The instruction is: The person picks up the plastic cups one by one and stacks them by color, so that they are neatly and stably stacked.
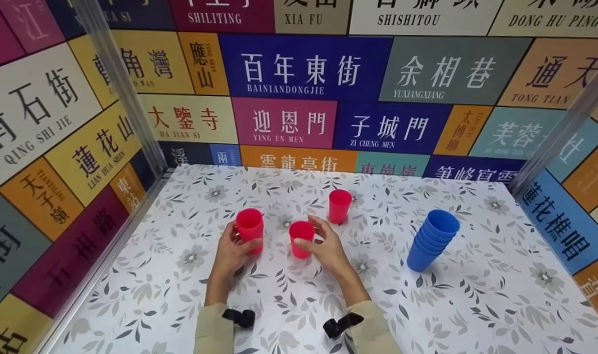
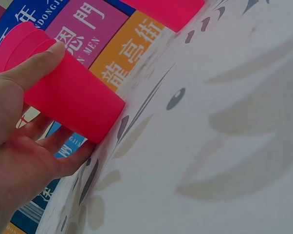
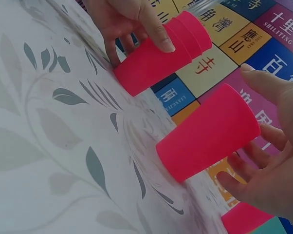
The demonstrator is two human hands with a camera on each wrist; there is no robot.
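My left hand (image 1: 231, 251) grips a short stack of nested red cups (image 1: 250, 222) standing on the table, thumb on the near side. Their stepped rims show in the left wrist view, where the stack (image 2: 76, 92) leans across the picture. To the right, a single red cup (image 1: 300, 246) stands upright. Around it my right hand (image 1: 331, 250) is spread, thumb and fingers on either side. In the right wrist view a gap shows between the thumb and this cup (image 3: 210, 134), with the fingers loosely bent close to its rim.
Another red cup (image 1: 339, 209) stands farther back, beyond the right hand. A stack of several blue cups (image 1: 429, 243) tilts slightly at the right. The table (image 1: 279, 305) has a leaf-patterned cover, and walls with printed signs (image 1: 306, 66) enclose its back and sides.
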